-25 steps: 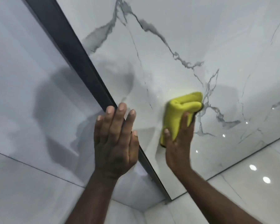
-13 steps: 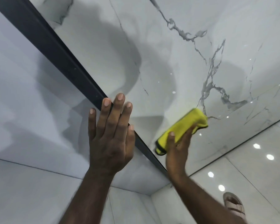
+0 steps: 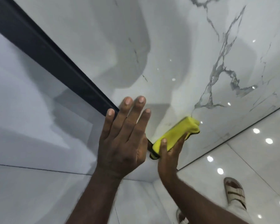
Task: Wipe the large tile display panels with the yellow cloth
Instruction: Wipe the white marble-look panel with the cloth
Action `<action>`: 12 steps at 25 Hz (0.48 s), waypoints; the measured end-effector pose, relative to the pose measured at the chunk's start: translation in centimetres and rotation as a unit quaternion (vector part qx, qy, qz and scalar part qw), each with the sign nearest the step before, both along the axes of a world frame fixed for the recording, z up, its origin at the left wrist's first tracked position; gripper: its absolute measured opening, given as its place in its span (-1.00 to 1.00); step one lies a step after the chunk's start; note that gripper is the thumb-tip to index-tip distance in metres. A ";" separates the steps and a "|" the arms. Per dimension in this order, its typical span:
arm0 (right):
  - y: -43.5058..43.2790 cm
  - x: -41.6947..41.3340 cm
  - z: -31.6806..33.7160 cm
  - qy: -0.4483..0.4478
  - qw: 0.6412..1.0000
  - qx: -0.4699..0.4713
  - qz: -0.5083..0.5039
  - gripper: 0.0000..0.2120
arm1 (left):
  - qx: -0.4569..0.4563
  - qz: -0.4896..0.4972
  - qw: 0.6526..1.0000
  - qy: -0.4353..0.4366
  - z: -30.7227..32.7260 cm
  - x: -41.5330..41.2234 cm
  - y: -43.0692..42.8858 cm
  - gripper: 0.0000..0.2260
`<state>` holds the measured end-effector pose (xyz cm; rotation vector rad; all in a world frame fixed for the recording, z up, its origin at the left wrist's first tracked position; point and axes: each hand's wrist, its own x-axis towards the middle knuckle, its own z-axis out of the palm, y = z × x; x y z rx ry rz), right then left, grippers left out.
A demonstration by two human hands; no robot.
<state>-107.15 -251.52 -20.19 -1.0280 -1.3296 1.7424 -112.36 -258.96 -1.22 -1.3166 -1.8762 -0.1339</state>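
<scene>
Yellow cloth point(image 3: 176, 136), folded into a thick pad, lies against the lower part of the marble-veined tile panel point(image 3: 168, 46), just beside the dark frame strip point(image 3: 47, 50) and near the panel's bottom edge. The right grip point(image 3: 168, 157) clasps it from below, thumb tip on the near face, evidently to press the pad flat onto the glossy surface. Most of the cloth projects above that grip. The left grip point(image 3: 124, 139) is released, fingers straight across the strip, apparently to steady the panel.
</scene>
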 end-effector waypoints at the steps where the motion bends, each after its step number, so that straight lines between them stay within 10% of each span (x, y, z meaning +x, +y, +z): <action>1: 1.0 0.0 -2.2 -0.024 0.997 -0.075 -0.012 -0.21 | -0.008 0.012 1.000 0.005 -0.3 -0.1 0.0 -0.51; 5: 5.4 0.7 -4.9 -0.056 0.988 -0.146 -0.004 -0.29 | -0.018 0.044 0.999 0.008 -0.9 0.9 0.5 -0.65; 9: 9.8 1.2 7.5 0.002 0.986 0.165 -0.029 -0.22 | 0.010 0.041 0.998 0.038 2.3 1.4 2.5 -0.67; 12: 12.5 1.3 17.3 0.015 0.904 0.427 -0.012 -0.28 | 0.084 0.067 0.991 0.074 6.0 1.1 4.1 -0.58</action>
